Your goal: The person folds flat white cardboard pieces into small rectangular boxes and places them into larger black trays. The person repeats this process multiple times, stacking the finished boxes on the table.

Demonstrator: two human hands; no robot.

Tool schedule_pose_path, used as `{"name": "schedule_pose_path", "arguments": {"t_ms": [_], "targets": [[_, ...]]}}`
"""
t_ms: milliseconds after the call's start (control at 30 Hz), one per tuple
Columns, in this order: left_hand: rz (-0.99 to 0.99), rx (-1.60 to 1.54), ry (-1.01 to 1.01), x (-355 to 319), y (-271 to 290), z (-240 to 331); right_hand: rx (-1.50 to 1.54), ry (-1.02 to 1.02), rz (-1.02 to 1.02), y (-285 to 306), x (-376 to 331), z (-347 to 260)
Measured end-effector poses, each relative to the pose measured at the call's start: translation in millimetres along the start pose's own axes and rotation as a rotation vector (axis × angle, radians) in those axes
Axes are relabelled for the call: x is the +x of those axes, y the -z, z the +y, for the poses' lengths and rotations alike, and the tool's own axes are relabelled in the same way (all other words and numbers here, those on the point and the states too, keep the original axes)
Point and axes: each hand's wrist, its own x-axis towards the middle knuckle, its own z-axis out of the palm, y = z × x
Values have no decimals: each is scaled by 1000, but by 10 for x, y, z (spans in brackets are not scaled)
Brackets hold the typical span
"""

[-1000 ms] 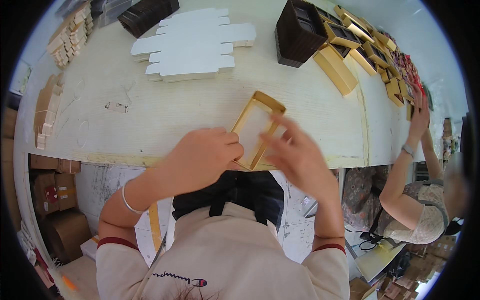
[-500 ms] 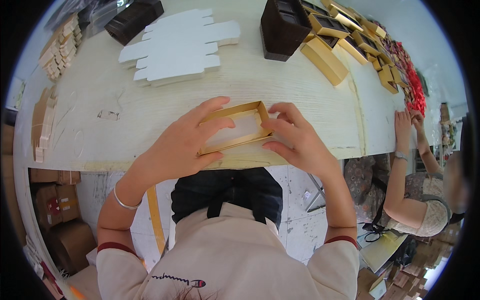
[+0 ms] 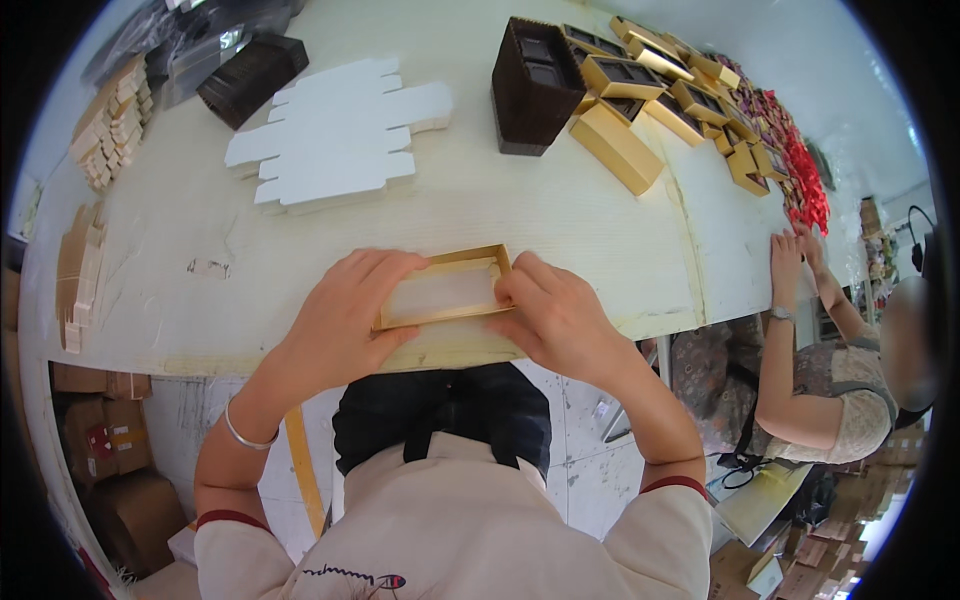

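Observation:
An open-topped gold cardboard box (image 3: pixel 447 320) with a pale inside lies on the table near its front edge, between my hands. Around its left end my left hand (image 3: pixel 345 310) is closed, thumb along the near side and fingers over the far side. My right hand (image 3: pixel 558 312) pinches the right end wall, with bent fingertips reaching over its rim and the thumb low on the outside. The box's two ends are partly hidden by my fingers.
Beyond the box lies a stack of flat white box blanks (image 3: pixel 330 135). Dark brown plastic trays (image 3: pixel 538 90) stand stacked at the back, beside several gold boxes (image 3: pixel 618 148). More blanks (image 3: pixel 80 270) lie at the left. A co-worker's hands (image 3: pixel 788 258) are at the right, near red ribbon (image 3: pixel 808 195).
My left fingers have come out of the box and closed around its left end. My right fingers have closed on the right end wall. The whole view has shifted slightly.

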Motion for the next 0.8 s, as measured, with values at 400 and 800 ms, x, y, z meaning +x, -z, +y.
{"name": "schedule_pose_path", "arguments": {"t_ms": [400, 800], "targets": [[131, -21, 124, -213, -118, -7, 236, 74, -163, -13, 111, 70], [207, -13, 83, -207, -164, -47, -420, 234, 356, 892, 1126, 974]]}}
